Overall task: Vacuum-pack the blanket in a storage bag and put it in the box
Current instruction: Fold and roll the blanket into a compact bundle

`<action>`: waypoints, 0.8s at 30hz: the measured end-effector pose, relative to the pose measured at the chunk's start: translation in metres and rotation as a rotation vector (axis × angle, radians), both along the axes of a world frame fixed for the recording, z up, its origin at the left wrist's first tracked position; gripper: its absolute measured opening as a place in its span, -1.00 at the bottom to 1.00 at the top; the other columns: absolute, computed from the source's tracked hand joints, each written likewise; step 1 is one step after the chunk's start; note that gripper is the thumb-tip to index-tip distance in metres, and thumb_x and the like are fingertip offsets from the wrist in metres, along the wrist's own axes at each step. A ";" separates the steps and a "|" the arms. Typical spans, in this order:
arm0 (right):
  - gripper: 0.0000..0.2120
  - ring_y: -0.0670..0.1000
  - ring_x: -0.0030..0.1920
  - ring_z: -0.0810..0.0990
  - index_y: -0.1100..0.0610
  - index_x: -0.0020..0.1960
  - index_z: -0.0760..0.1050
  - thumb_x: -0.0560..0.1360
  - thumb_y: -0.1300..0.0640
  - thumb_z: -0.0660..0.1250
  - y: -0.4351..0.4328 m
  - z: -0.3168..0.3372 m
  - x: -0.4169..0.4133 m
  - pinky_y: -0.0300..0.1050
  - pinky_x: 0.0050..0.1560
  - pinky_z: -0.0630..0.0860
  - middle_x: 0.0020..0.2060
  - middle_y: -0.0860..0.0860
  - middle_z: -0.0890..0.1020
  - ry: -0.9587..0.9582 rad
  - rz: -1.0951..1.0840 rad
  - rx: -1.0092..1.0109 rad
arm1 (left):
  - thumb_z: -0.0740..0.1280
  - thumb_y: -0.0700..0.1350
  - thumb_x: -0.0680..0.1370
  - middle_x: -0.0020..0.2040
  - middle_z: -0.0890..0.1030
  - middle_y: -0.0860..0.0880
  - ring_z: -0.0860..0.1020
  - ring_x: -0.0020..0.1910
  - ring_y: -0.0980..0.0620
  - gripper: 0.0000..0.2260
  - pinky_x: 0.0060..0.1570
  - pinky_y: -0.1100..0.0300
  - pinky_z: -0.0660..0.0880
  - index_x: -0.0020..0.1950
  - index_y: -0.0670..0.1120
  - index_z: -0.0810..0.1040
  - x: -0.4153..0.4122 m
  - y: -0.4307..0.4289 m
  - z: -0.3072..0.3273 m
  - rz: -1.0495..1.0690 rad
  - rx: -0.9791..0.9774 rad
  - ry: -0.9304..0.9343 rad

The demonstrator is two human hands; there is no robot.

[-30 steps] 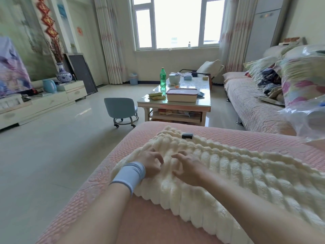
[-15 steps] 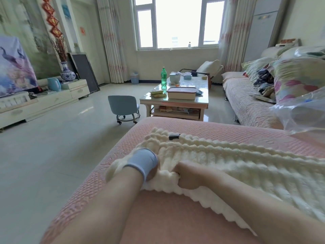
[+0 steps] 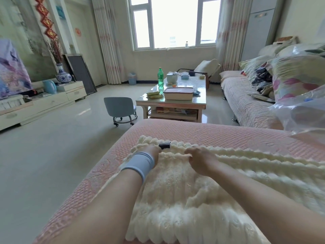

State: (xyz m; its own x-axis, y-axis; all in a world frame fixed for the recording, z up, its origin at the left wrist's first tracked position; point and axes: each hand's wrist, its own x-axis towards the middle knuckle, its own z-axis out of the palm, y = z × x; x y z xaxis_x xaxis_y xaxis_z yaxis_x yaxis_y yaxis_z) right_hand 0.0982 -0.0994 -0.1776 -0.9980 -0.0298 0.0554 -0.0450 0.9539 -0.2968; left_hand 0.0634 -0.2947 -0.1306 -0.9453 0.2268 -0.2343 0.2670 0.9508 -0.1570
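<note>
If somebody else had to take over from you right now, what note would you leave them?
Left hand: grip on the far edge of the blanket, beside a small black tag.
Right hand: grip on the same edge.
The blanket lies partly folded on the pink couch; a clear plastic bag lies at the right.
Done: folding begun.
Left: finish folding, bag it, suck the air out, box it.

Cream ribbed blanket (image 3: 193,191), apparently doubled over, on pink cushion (image 3: 211,131); clear plastic bag (image 3: 299,110) at right.
</note>
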 end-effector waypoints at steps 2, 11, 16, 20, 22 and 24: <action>-0.63 0.06 0.38 0.43 -0.09 0.47 0.34 0.68 0.06 0.09 0.012 -0.007 -0.015 0.04 0.34 0.40 0.40 0.01 0.46 -0.034 -0.003 0.182 | 0.23 -0.31 0.56 0.46 0.35 -0.08 0.40 0.38 -0.09 -0.45 0.27 0.06 0.40 0.53 -0.01 0.25 -0.018 -0.003 -0.012 0.012 -0.025 0.020; -0.76 0.09 0.21 0.47 0.02 0.19 0.49 0.64 -0.08 0.19 0.052 -0.027 -0.053 0.02 0.22 0.35 0.14 0.00 0.50 0.225 -0.111 0.216 | 0.20 -0.19 0.56 0.25 0.48 -0.06 0.42 0.27 -0.10 -0.69 0.26 0.00 0.36 0.28 -0.03 0.50 -0.081 -0.004 -0.018 -0.084 -0.021 0.353; -0.71 0.09 0.18 0.50 0.04 0.18 0.41 0.63 -0.15 0.16 0.066 -0.045 -0.057 0.01 0.09 0.42 0.13 -0.02 0.47 -0.022 -0.041 0.178 | 0.13 -0.24 0.57 0.43 0.34 -0.06 0.29 0.42 -0.11 -0.54 0.42 0.03 0.20 0.47 -0.03 0.27 -0.091 0.010 -0.053 -0.070 -0.023 0.104; -0.62 0.13 -0.23 0.61 0.13 -0.10 0.54 0.56 -0.14 0.13 0.077 -0.058 -0.055 -0.03 -0.38 0.52 -0.23 0.03 0.61 0.497 0.040 0.351 | 0.16 -0.19 0.58 0.24 0.46 -0.06 0.41 0.25 -0.09 -0.66 0.25 0.05 0.33 0.34 0.00 0.37 -0.103 0.005 -0.042 -0.177 -0.060 0.261; -0.67 0.15 -0.32 0.58 0.13 -0.16 0.52 0.55 -0.10 0.16 0.084 -0.057 -0.061 -0.07 -0.49 0.43 -0.31 0.05 0.58 0.649 -0.007 0.349 | 0.15 -0.15 0.59 0.18 0.49 -0.06 0.45 0.19 -0.10 -0.74 0.14 0.05 0.38 0.27 0.01 0.39 -0.115 0.006 -0.025 -0.184 0.059 0.321; -0.70 0.18 -0.28 0.58 0.13 -0.12 0.51 0.56 -0.07 0.17 0.093 -0.047 -0.071 -0.04 -0.47 0.44 -0.28 0.08 0.58 0.661 -0.095 0.336 | 0.19 -0.19 0.54 0.05 0.54 -0.08 0.51 0.07 -0.14 -0.79 0.03 -0.01 0.44 0.15 -0.04 0.46 -0.123 0.015 -0.015 -0.272 0.141 0.584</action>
